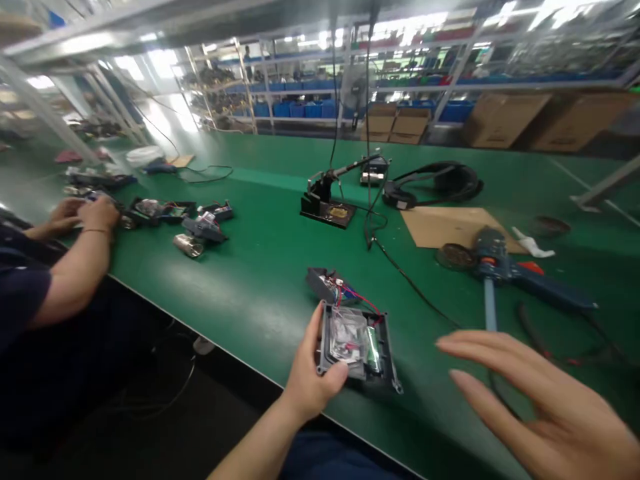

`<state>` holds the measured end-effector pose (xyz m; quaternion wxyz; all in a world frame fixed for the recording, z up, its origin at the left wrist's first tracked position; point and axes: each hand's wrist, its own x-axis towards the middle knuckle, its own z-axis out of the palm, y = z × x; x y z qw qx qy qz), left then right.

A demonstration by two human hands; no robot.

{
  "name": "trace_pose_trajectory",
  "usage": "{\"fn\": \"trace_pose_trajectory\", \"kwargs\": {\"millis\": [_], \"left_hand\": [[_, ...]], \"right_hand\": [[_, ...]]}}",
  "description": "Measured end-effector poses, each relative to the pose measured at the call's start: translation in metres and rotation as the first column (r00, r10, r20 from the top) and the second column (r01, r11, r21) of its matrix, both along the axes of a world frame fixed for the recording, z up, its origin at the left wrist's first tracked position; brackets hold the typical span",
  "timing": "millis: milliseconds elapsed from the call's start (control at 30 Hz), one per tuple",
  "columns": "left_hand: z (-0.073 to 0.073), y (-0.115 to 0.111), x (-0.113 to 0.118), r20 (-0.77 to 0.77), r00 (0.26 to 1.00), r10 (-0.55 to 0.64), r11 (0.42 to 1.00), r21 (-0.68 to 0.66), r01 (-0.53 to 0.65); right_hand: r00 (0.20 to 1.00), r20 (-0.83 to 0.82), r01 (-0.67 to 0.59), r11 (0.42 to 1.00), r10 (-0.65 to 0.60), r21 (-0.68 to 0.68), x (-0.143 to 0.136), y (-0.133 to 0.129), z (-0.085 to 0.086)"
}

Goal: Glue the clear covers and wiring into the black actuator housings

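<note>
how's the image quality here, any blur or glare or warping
Head view: the right hand is smeared by motion blur; the left hand and the grey housing it holds are fairly sharp. Ceiling lights blow out to white, and the shelving tilts and bends from lens distortion.

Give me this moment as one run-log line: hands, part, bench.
left hand: grip on open housing edge | right hand: open, raised, empty | housing: on green bench, red wires showing | soldering stand: behind, untouched
</note>
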<state>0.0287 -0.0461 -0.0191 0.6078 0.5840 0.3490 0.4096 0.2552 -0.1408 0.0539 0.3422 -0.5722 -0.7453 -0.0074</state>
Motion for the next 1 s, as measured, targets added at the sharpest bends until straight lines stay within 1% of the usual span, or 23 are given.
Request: {"fn": "trace_pose_trajectory", "kwargs": {"millis": [67, 100, 200, 300, 400, 533, 667, 733, 833, 867, 933, 1000], "left_hand": [[-0.001, 0.000, -0.001, -0.003, 1.000, -0.008, 0.999, 0.034, 0.008], [-0.001, 0.000, -0.002, 0.000, 1.000, -0.016, 0.999, 0.042, 0.016], [-0.001, 0.001, -0.003, 0.004, 0.998, -0.056, 0.998, 0.043, 0.055], [-0.003, 0.002, -0.004, -0.011, 0.998, -0.063, 0.996, 0.062, 0.064], [-0.006, 0.002, -0.005, -0.013, 0.998, -0.068, 0.992, 0.102, 0.069], [-0.006, 0.004, -0.004, -0.001, 0.998, -0.070, 0.992, 0.109, 0.070], [-0.005, 0.005, -0.003, 0.013, 0.997, -0.071, 0.994, 0.082, 0.069], [-0.006, 0.004, -0.003, -0.012, 0.998, -0.064, 0.994, 0.090, 0.064], [-0.010, 0.000, -0.003, -0.059, 0.998, -0.035, 0.992, 0.117, 0.042], [-0.011, -0.001, -0.003, -0.063, 0.998, -0.025, 0.993, 0.112, 0.032], [-0.011, -0.001, -0.002, -0.056, 0.998, -0.010, 0.996, 0.084, 0.015], [-0.008, 0.000, -0.002, -0.058, 0.998, -0.009, 0.999, 0.052, 0.012]], "right_hand": [[0.992, -0.008, -0.124, 0.992, 0.124, -0.021, -0.022, 0.020, 0.010], [0.988, -0.021, -0.156, 0.987, 0.156, -0.025, -0.033, 0.030, 0.013], [0.982, -0.010, -0.190, 0.979, 0.190, -0.077, -0.056, 0.053, 0.015], [0.968, -0.012, -0.248, 0.952, 0.250, -0.181, -0.066, 0.064, 0.014], [0.947, -0.101, -0.321, 0.909, 0.305, -0.266, -0.065, 0.071, 0.020], [0.932, -0.262, -0.332, 0.877, 0.249, -0.349, -0.057, 0.083, 0.030], [0.927, -0.321, -0.305, 0.887, 0.194, -0.346, -0.057, 0.086, 0.031], [0.921, -0.329, -0.314, 0.895, 0.207, -0.318, -0.060, 0.083, 0.030], [0.912, -0.319, -0.352, 0.891, 0.258, -0.288, -0.063, 0.080, 0.032], [0.913, -0.324, -0.345, 0.892, 0.247, -0.293, -0.063, 0.081, 0.033], [0.919, -0.356, -0.291, 0.902, 0.170, -0.320, -0.063, 0.084, 0.036], [0.914, -0.390, -0.260, 0.899, 0.111, -0.352, -0.065, 0.087, 0.038]]}}
